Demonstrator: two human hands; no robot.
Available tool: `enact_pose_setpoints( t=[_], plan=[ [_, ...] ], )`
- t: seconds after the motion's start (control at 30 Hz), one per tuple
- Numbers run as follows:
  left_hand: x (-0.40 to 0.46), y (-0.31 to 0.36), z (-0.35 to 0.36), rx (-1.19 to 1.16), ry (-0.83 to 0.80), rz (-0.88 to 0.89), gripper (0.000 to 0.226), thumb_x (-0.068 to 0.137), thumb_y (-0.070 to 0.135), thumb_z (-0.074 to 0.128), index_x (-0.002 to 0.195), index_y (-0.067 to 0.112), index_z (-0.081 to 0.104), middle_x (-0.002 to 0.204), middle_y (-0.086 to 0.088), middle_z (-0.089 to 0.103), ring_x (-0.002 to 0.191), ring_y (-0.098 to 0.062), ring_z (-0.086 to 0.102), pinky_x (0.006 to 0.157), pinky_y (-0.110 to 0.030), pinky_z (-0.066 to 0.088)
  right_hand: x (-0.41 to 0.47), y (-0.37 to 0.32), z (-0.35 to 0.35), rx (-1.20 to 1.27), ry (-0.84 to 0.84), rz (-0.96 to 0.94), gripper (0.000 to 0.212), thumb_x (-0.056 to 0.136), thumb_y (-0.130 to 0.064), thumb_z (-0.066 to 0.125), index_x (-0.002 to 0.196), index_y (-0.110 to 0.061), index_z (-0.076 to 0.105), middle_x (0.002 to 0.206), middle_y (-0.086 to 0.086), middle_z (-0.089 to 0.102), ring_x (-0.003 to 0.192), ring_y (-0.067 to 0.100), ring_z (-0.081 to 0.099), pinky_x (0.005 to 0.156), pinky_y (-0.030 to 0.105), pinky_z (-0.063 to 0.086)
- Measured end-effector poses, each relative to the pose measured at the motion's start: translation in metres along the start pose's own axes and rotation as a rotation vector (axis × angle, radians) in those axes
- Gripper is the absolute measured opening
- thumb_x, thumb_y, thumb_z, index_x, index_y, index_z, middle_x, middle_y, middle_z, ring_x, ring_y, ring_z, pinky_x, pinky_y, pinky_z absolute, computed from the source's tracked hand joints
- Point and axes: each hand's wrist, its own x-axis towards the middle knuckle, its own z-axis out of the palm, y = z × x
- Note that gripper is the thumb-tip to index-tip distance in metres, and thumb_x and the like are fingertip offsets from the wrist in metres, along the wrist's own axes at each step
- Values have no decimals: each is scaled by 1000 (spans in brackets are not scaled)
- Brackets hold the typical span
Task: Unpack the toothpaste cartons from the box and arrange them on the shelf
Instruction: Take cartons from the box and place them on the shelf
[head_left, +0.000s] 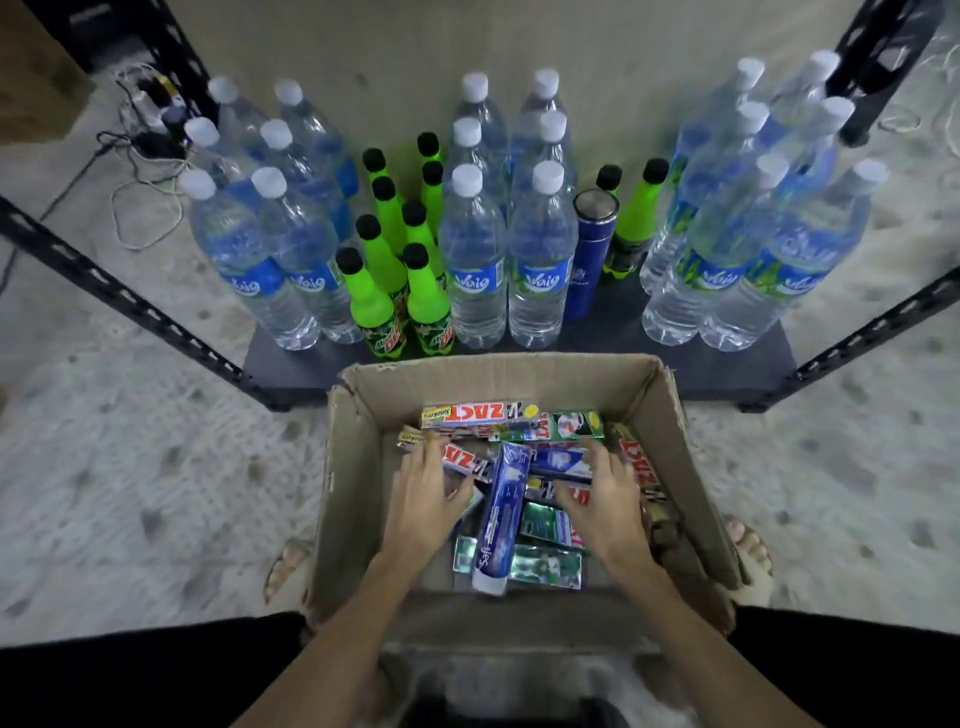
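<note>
- The left hand (423, 501) is lowered into the cardboard box (353, 467) at about 9 o'clock of the pile, fingers spread and nearly straight, laid over a red-and-white ZACT carton (464, 460); nothing is seen to be gripped.
- The right hand (605, 501) is set at about 3 o'clock of the pile, fingers likewise extended and a little splayed over the cartons; no carton is seen enclosed by it.
- Between the hands a long blue-and-white toothpaste carton (503, 514) lies on top, running from 12 toward 6 o'clock and tilted over the others.
- The remaining toothpaste cartons (550, 525) are heaped loosely and crosswise in the box: another ZACT carton (478, 414) along the 12 o'clock wall, green ones (545, 566) toward 6 o'clock.
- The cartons are judged light, stiff along their length yet crushable at the faces, with glossy printing that may slip; a hold across the narrow sides near mid-length is judged best, the top blue one first, since it is free of the tangle.
- Several may be gathered at once if aligned parallel beforehand.
- The shelf (727, 364) at 12 o'clock beyond the box is crowded with water bottles (475, 270), green soda bottles (371, 306) and a blue flask (589, 260); only its front strip shows bare.
</note>
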Motion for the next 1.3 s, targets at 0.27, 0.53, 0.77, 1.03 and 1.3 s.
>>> enact_pose_setpoints(
  t=[0.27,0.53,0.77,1.03,1.3],
  plan=[
    [45,-4,27,65,12,-42,58,90,23,70,141,14,42,147,-19,35,133,-37,40,110,-47,38,1,-15,64,13,-75,149,87,80,-59,72,147,-16,36,120,11,64,113,30,54,94,43,49],
    [77,-24,45,-439,124,-279,67,73,11,85,114,31,36,121,-4,43,107,-27,58,93,-50,54,4,-41,99,-112,-8,266,107,70,-69,75,147,-12,29,127,16,62,119,33,57,99,47,44],
    [79,-33,51,-558,141,-287,72,72,10,90,121,23,39,121,-7,58,109,-18,61,89,-22,53,-8,-49,110,-158,-24,331,110,74,-56,78,154,-13,16,125,10,66,120,30,58,104,47,36],
    [71,-32,40,-340,92,-54,40,80,24,82,116,19,66,105,5,58,98,-13,57,92,-30,47,-17,-32,96,-2,76,206,97,77,-36,83,154,-23,27,106,13,67,105,32,58,95,44,44],
    [56,-17,2,-391,130,20,34,84,31,78,115,27,63,110,8,60,101,-10,61,91,-40,54,-20,-17,48,80,117,50,100,78,-38,78,158,-40,18,100,4,54,98,23,47,87,37,38]
  ],
)
